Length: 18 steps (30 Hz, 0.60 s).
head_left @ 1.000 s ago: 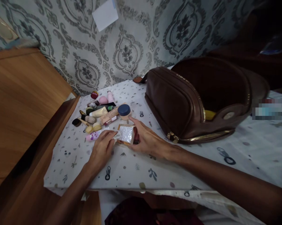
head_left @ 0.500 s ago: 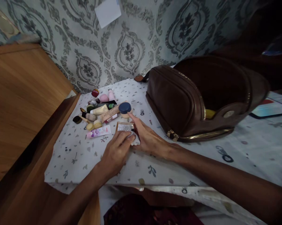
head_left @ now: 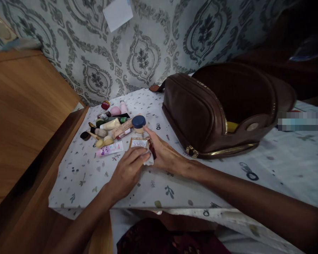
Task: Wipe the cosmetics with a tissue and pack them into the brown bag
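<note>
Over the table, my right hand (head_left: 165, 151) holds a small glittery silver case with a gold rim (head_left: 139, 142), its thumb raised toward the blue-lidded jar (head_left: 139, 122). My left hand (head_left: 131, 167) is closed on a crumpled white wipe (head_left: 149, 159) and presses it to the near side of the case. Part of the case is hidden beneath the left fingers. Just left of the hands lies a pink and white tube (head_left: 110, 149).
Several cosmetics, among them a cream tube (head_left: 110, 125) and a pink sponge (head_left: 115, 111), lie at the table's back left. A brown leather bag (head_left: 193, 113) stands unzipped on the right. A wooden cabinet (head_left: 29, 116) borders the left side.
The view has shifted slightly, so everything sits a little further left. The left fingers have moved slightly over the case with the wipe; both hands keep their holds.
</note>
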Each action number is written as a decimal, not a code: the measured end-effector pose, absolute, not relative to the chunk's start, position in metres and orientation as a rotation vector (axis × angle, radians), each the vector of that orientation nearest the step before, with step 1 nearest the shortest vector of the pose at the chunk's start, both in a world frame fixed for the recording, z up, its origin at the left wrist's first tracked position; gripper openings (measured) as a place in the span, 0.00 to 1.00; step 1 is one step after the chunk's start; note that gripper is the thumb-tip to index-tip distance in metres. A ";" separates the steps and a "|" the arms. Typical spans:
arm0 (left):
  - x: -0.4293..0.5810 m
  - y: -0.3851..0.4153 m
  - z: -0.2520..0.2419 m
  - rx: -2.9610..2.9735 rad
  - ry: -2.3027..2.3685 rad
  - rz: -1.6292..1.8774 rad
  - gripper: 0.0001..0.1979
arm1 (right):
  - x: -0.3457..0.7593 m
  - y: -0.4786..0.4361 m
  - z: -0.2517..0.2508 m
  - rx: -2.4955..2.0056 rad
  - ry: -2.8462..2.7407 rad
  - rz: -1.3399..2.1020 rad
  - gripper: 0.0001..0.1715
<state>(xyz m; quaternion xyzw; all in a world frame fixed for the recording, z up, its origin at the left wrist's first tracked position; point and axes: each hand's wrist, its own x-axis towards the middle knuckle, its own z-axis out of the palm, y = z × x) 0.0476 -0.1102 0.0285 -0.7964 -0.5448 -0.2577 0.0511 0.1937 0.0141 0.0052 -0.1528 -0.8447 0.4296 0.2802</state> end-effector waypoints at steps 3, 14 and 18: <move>0.041 -0.125 0.022 -2.449 -1.642 -0.769 0.23 | 0.193 0.016 0.004 -0.376 -2.281 1.108 0.60; 0.015 -0.143 0.012 -2.187 -1.795 -0.841 0.23 | 0.191 0.015 0.010 -0.485 -2.374 1.036 0.49; 0.021 -0.146 0.010 -2.190 -1.753 -0.774 0.25 | 0.190 0.016 0.009 -0.470 -2.384 1.028 0.49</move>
